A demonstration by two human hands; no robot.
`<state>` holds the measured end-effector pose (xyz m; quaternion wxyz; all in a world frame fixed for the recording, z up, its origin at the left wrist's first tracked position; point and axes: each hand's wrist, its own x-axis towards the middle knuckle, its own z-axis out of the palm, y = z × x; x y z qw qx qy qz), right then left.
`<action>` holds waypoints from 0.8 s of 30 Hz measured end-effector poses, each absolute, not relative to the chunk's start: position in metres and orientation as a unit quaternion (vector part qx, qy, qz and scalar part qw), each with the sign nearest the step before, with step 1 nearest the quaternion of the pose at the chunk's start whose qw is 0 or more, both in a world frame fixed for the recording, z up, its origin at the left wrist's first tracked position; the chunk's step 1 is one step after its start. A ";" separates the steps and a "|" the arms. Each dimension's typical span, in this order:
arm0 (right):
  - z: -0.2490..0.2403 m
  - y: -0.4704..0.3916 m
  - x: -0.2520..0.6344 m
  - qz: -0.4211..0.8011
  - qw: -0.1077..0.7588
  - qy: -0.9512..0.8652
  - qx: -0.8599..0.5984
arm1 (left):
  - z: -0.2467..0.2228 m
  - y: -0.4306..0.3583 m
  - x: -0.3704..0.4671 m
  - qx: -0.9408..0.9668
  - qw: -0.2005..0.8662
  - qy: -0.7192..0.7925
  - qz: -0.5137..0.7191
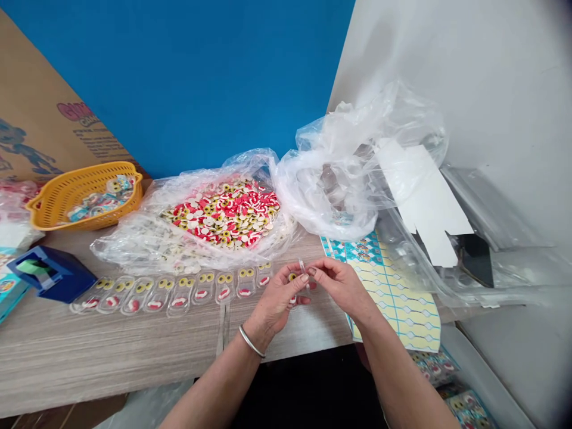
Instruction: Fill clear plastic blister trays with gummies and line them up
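Note:
My left hand (pixel 282 295), with a silver bangle at the wrist, holds a small clear plastic blister pack (pixel 301 268) upright between thumb and fingers. Part of a yellow eye-shaped piece and a red piece show about the fingers. The thumb and forefinger of my right hand (pixel 339 283) are pinched together at the pack's edge. To the left, a row of similar clear packs (pixel 154 295) lies on the table, each with two yellow eye pieces and a red-and-white lips piece. Some packs at the row's right end are partly hidden behind my left hand.
Behind the row, an open plastic bag (pixel 129 244) holds many loose red, white and yellow pieces (pixel 227 211). A yellow basket (pixel 44 208) and blue tape dispenser (pixel 58 280) stand left. Right are printed sheets (pixel 402 298), clear bags (pixel 308 190) and white card (pixel 429 196).

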<state>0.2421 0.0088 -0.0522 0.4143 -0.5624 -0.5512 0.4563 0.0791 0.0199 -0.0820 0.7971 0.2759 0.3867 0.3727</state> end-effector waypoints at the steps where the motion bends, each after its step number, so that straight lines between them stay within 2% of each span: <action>1: -0.051 0.010 0.243 0.489 0.412 -0.537 -0.550 | -0.082 0.019 0.079 0.283 0.798 0.385 0.366; 8: -0.049 0.014 0.246 0.567 0.402 -0.496 -0.520 | -0.085 0.018 0.079 0.307 0.795 0.388 0.350; 24: -0.055 0.015 0.246 0.583 0.410 -0.472 -0.518 | -0.087 0.018 0.082 0.242 0.833 0.358 0.346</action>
